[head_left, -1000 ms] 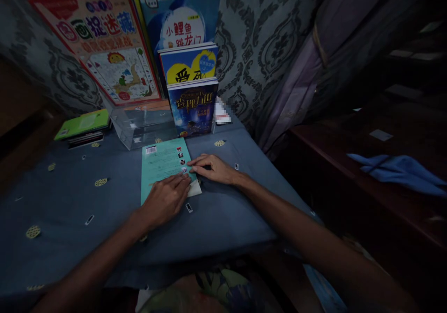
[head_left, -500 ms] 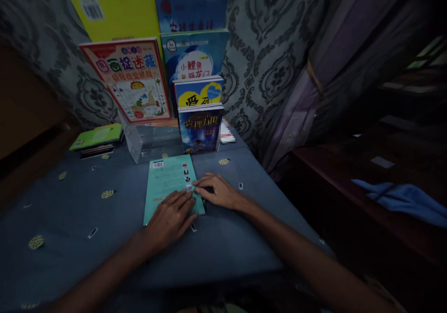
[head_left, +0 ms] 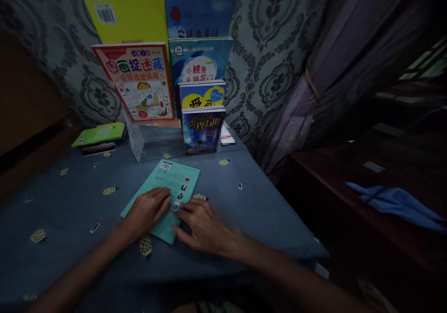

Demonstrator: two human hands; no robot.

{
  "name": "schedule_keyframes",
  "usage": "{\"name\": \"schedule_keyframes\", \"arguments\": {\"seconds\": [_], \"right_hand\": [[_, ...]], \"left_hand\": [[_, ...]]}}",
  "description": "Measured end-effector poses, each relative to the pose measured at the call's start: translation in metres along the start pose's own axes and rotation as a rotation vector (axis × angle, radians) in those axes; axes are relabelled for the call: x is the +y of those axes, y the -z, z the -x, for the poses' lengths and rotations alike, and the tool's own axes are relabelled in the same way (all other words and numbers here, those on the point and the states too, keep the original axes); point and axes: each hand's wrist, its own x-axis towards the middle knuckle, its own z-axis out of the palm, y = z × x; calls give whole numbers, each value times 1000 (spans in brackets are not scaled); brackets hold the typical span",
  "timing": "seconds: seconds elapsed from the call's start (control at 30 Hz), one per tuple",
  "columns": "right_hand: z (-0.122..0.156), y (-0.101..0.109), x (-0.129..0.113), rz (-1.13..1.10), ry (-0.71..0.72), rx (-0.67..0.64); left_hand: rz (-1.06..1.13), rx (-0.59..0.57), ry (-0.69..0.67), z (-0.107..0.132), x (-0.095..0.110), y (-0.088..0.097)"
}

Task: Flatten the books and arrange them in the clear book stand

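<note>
A thin teal booklet (head_left: 167, 182) lies back cover up on the blue tablecloth (head_left: 244, 210), turned at an angle. My left hand (head_left: 148, 210) rests flat on its near half, fingers stretched out. My right hand (head_left: 204, 224) lies at its near right corner, fingers flat and touching the edge of the booklet. Neither hand holds anything.
A clear stand (head_left: 153, 138) at the back carries several upright picture books (head_left: 139, 82) against patterned wallpaper. A green book (head_left: 99, 133) tops a small pile at the left. A curtain (head_left: 314, 85) hangs at the right, beside a dark surface bearing a blue cloth (head_left: 394, 203).
The teal booklet has turned clockwise and slid nearer to me under both hands. My right hand moved from its right edge to its near corner. The camera tilted up slightly.
</note>
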Motion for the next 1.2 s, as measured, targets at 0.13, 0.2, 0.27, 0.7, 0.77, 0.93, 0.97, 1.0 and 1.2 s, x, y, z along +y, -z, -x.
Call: {"name": "schedule_keyframes", "arguments": {"seconds": [0.13,0.2,0.27,0.7,0.77,0.93,0.97,1.0,1.2], "right_hand": [[-15,-7,-21,-27,83,-54],[-23,-10,-21,-103,138,-67],[-28,-10,-10,-235,177,-78],[-54,-8,110,-852,-311,536],[-51,-10,111,-820,-285,533],[-43,-5,107,-660,-238,514],[-42,-3,106,-639,-238,510],[-42,-2,106,-625,-239,511],[-39,4,101,-565,-219,512]], "left_hand": [[-14,-80,117,-15,-13,10],[-40,-135,160,-23,-14,15],[-78,-199,194,-31,-8,17],[-493,-390,165,-56,45,-11],[-514,-409,146,-58,45,-10],[-514,-450,104,-62,43,-7],[-509,-443,102,-63,43,-7],[-503,-431,106,-63,42,-7],[-485,-401,149,-64,43,-8]]}}
